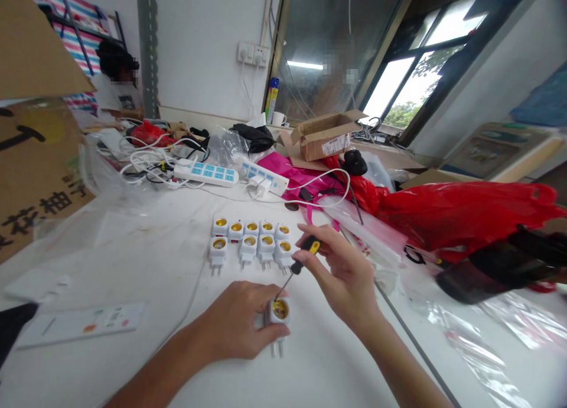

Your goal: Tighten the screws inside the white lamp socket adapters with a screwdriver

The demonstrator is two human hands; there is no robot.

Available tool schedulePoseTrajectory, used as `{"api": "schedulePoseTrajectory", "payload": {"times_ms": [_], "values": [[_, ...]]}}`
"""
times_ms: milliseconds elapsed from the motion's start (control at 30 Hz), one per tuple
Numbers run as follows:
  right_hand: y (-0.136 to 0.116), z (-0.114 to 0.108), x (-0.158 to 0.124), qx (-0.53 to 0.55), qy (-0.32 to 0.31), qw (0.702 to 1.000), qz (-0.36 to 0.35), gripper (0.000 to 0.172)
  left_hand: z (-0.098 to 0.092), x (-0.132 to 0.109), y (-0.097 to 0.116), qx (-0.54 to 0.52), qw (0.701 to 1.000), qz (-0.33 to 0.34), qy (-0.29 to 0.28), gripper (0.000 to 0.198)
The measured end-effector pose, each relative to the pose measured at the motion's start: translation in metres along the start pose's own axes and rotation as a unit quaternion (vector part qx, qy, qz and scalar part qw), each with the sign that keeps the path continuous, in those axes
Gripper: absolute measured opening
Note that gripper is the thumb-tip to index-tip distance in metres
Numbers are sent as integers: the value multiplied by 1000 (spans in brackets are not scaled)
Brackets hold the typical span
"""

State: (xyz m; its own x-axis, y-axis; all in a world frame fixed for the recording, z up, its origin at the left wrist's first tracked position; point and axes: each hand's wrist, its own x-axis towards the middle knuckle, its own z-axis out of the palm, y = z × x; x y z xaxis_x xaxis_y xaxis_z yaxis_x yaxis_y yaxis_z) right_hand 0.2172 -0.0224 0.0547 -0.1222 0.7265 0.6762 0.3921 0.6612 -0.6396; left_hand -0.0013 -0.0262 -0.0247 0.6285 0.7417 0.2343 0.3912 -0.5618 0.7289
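On the white table, my left hand grips a white plug-in lamp socket between thumb and fingers. Its two metal pins point toward me, and its round opening with a gold-coloured lining faces up. A screwdriver with a black and yellow handle is pinched in my right hand. The shaft slants down to the left, and its tip is at the socket's opening; whether it meets a screw I cannot tell. Just beyond my hands, several similar lamp sockets stand in two rows.
White power strips and tangled cables lie behind the sockets. An open cardboard box stands at the back. Red plastic bags and a dark jar-like object are on the right. A large carton is at left; a person is beyond.
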Motion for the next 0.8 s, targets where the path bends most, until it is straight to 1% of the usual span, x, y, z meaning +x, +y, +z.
{"api": "schedulePoseTrajectory", "payload": {"times_ms": [67,133,233,300,333,400,433,500,533,567,633,733,800], "values": [[17,10,19,91,61,993,48,32,-1,-1,1,-18,1000,-19,4,45],[36,22,37,165,102,977,91,33,-1,-3,1,-24,999,-41,12,49],[59,38,51,196,126,966,109,35,-2,-4,3,0,997,-72,25,51],[67,45,47,209,152,959,116,31,-2,-3,4,13,995,-85,42,52],[68,48,42,213,167,955,119,29,-1,-3,5,12,995,-91,46,51],[63,50,29,218,183,951,119,26,1,-3,4,4,995,-94,29,49],[58,51,23,222,188,951,103,22,3,-3,2,3,995,-90,30,48],[47,51,12,231,215,947,61,15,8,-6,-3,17,996,-67,60,50],[42,50,7,231,216,948,45,14,10,-7,-6,27,995,-56,77,52],[38,50,3,228,206,951,23,13,12,-9,-9,37,994,-48,88,53],[33,49,-6,216,156,963,-25,17,12,-11,-12,47,994,-36,92,52],[34,46,-17,176,67,977,-95,24,7,-10,-9,66,994,-37,76,50],[36,44,-22,160,41,980,-111,27,2,-7,-4,80,994,-44,59,47]]}}
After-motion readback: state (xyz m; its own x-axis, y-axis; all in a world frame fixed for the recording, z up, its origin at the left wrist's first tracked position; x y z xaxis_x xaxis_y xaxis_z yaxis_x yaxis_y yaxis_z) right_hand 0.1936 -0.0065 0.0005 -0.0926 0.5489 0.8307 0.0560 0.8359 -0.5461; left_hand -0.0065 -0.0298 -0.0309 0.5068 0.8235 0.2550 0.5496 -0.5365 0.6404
